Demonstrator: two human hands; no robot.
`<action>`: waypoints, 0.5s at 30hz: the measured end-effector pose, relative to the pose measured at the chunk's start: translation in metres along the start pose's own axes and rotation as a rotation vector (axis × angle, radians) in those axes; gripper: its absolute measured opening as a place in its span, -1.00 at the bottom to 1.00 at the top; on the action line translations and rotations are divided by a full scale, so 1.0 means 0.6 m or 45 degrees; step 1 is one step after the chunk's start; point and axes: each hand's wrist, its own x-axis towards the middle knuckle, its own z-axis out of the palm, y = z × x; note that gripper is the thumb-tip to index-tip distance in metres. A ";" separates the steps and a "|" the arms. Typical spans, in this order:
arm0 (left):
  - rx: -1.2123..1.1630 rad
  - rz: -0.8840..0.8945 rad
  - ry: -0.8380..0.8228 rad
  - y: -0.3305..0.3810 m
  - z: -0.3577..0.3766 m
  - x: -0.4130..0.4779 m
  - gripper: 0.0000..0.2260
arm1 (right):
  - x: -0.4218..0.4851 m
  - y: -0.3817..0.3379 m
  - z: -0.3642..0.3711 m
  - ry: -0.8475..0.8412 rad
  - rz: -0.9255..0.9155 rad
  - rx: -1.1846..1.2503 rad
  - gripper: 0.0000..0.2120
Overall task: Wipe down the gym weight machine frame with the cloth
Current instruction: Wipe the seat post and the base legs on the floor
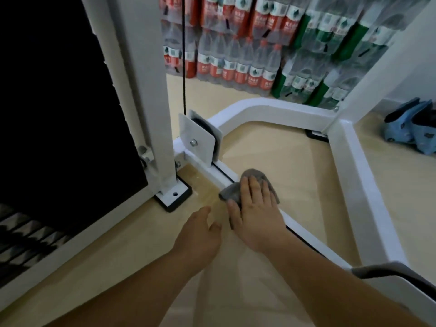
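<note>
The white weight machine frame [278,109] runs along the floor and up as posts. A low white bar [212,171] of it crosses the middle of the view, below a pulley bracket [198,138]. My right hand [256,213] lies flat, fingers straight, pressing a grey cloth [253,175] onto this bar. My left hand [200,234] hovers just left of it over the floor, fingers loosely bent, holding nothing.
A dark weight stack [59,114] fills the left behind a white post [151,90]. Packs of bottled water [259,43] stand against the far wall. Blue shoes [410,128] sit at the right. A black cable [184,55] drops to the pulley. The floor is light wood.
</note>
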 end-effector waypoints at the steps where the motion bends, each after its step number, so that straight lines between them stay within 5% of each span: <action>1: 0.010 0.004 -0.007 -0.002 -0.001 0.001 -0.48 | 0.014 -0.007 -0.001 -0.047 -0.061 0.022 -0.16; 10: -0.068 -0.032 -0.003 -0.021 0.002 0.004 -0.47 | -0.114 0.055 0.036 0.290 0.293 -0.107 -0.36; 15: -0.060 0.032 0.043 -0.011 -0.016 0.004 -0.51 | 0.015 -0.021 0.036 0.162 0.119 -0.076 -0.24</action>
